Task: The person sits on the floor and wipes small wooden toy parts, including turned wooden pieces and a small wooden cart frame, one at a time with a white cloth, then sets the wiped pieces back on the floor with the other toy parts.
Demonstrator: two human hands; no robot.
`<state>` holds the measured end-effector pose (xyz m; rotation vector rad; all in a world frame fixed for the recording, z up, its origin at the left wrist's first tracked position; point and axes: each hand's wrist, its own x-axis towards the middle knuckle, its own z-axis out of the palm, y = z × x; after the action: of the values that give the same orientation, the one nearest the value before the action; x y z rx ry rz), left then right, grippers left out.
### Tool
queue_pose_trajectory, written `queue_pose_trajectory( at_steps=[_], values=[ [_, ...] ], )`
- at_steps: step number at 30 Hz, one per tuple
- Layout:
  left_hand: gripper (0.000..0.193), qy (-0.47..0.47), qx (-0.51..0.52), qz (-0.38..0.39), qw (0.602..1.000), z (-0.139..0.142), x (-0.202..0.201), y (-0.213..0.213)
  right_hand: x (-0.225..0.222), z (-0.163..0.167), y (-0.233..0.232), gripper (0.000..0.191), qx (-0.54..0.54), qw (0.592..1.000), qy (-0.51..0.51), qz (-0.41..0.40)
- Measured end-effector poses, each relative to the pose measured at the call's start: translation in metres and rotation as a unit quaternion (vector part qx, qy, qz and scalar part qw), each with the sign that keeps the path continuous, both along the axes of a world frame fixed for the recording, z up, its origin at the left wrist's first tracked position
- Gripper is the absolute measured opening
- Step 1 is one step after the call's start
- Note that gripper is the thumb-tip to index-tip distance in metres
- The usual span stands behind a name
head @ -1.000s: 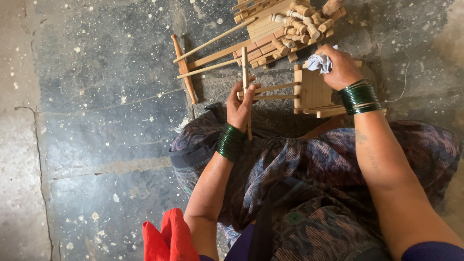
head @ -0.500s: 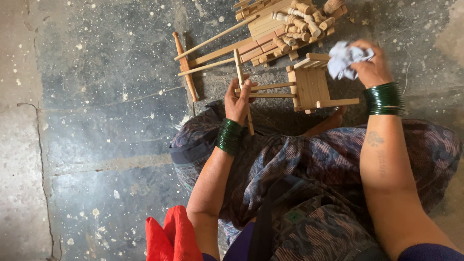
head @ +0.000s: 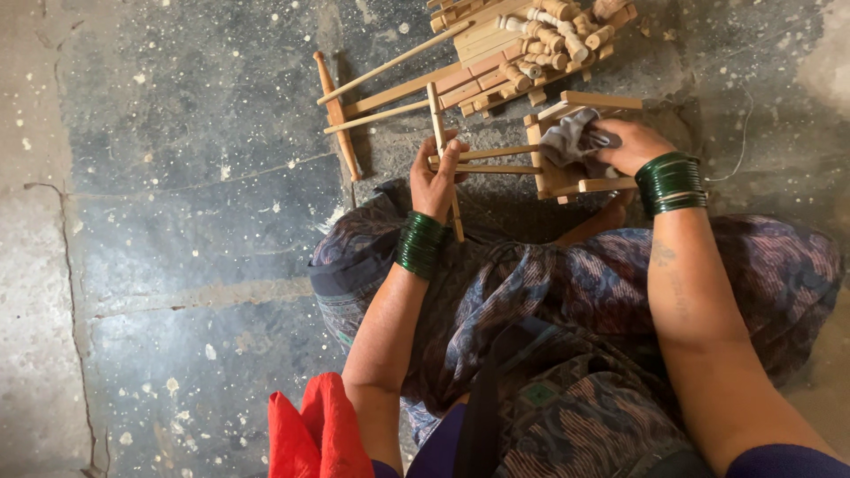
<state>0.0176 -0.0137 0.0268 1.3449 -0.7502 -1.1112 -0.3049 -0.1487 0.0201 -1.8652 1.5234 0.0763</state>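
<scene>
We hold a small wooden frame (head: 567,146) low over the floor (head: 177,177), just in front of our knees, and it now lies more level than it did a second ago. Our right hand (head: 630,144), which a moment back lifted a crumpled grey cloth (head: 571,134) clear above the frame, has come down and now presses that cloth against the frame's boxy end, fingers curled shut over it. So the wiping seems to have gone back onto the wood. Our left hand (head: 438,177) is closed around the two thin rails and an upright stick (head: 443,155), as before. We count one frame, one cloth, two hands, and a stack of green bangles on each wrist. Beyond lie a pile of wooden parts (head: 522,44), too many to count, and three long loose rods. A red cloth (head: 319,429) sits by our lap.
</scene>
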Motion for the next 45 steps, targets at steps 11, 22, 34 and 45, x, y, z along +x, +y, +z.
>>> queue_pose_trajectory(
  at_steps=[11, 22, 34, 45],
  values=[
    [0.041, -0.026, 0.01, 0.007, 1.0, -0.002, -0.001, -0.002, 0.014, -0.027, -0.009, 0.037, -0.012, 0.999, -0.053, -0.001],
    [0.038, 0.041, -0.03, -0.001, 0.999, -0.024, -0.002, -0.008, 0.037, 0.036, 0.018, 0.037, -0.078, 0.922, -0.378, -0.016],
    [0.03, 0.137, -0.049, -0.018, 0.989, -0.043, -0.003, -0.012, 0.168, 0.034, 0.08, 0.038, -0.243, 0.896, -0.37, 0.011],
    [0.028, 0.167, -0.04, -0.009, 0.985, -0.053, 0.001, -0.011, 0.151, 0.021, 0.093, 0.03, -0.004, 0.877, -0.479, -0.028]
  ],
)
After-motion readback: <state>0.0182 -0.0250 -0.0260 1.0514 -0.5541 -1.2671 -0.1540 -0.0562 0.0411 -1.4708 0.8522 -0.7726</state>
